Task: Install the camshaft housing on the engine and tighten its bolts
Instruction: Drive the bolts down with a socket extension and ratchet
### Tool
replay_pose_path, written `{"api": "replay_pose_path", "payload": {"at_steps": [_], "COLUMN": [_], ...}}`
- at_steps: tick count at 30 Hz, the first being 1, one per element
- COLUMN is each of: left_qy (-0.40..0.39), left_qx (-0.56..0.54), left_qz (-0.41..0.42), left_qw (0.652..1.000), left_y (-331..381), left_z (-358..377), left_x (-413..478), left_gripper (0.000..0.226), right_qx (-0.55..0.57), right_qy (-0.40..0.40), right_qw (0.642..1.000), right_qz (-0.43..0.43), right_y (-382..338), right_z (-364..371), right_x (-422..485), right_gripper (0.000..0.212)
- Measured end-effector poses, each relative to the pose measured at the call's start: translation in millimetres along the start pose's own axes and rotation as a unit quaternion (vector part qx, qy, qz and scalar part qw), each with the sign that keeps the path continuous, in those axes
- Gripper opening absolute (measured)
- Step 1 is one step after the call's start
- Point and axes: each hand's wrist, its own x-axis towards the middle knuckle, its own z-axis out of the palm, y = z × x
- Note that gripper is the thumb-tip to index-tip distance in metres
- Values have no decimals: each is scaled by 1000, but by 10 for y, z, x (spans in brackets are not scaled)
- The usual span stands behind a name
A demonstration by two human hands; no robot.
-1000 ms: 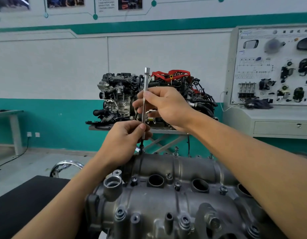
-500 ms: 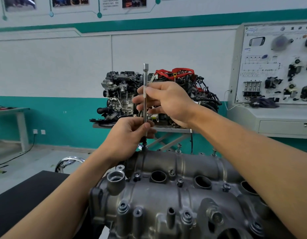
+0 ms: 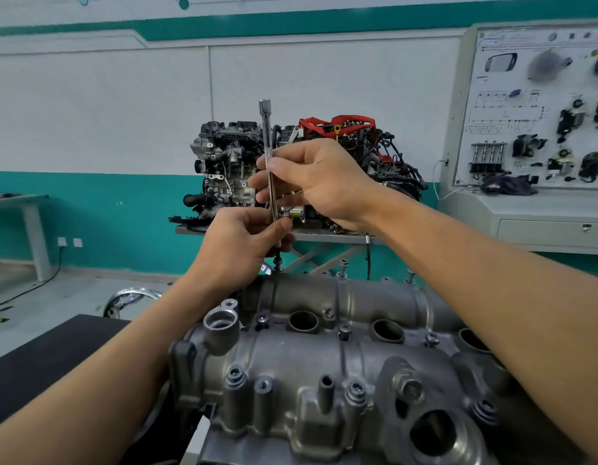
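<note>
The grey cast camshaft housing (image 3: 324, 360) sits on the engine in the lower middle of the head view, with several bolts in its bosses. A long slim steel extension bar (image 3: 266, 129) stands upright over a bolt (image 3: 277, 263) at the housing's far left edge. My left hand (image 3: 238, 248) pinches the bar's lower end just above that bolt. My right hand (image 3: 319, 177) pinches the bar at mid-height between thumb and fingers. Two more bolts (image 3: 343, 266) stick up along the far edge.
A black mat (image 3: 49, 360) lies left of the engine. Behind stands another engine on a stand (image 3: 290, 162), a grey training panel console (image 3: 532, 129) at right, a grey table (image 3: 19, 203) at left and a chrome ring (image 3: 129, 297) on the floor.
Both hands have kept their hold on the bar over the same bolt; my right fingers have shifted around the shaft. The camera has tilted slightly.
</note>
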Motion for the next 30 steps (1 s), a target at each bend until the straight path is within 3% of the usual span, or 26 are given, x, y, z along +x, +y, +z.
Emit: {"api": "replay_pose_path", "payload": {"at_steps": [4,7,13,18,21,23,25,30], "left_qy": [-16,-24,-32,-37,-41,-45,-48,-39], "left_qx": [19,39,63,41,26,17,14,9], "left_qz": [-3,4,4,-11,-21,-19,-17,-35], "left_qw": [1000,999,997,998,999,999,999,999], "left_y": [8,17,31,25,30,44,60,60], "left_z": [9,2,1,-10,-2,-3,-8,-6], "left_x": [3,2,-9,4,1,-6,-19,-25], "left_gripper": [17,19,23,23,23,21,19,20], "right_qx": [-57,-77,-7,21,1,-11,2,13], "right_qy": [81,124,3,-25,39,106,125,-24], "right_qw": [994,989,1000,999,999,994,992,999], "right_qz": [-38,-34,24,16,-9,-22,-7,45], "right_y": [39,49,-17,-50,-39,7,9,-52], "right_z": [37,38,15,-41,-12,37,37,-108], "right_x": [12,20,-19,-19,-16,-8,19,-2], "right_gripper": [10,24,25,21,9,25,34,16]}}
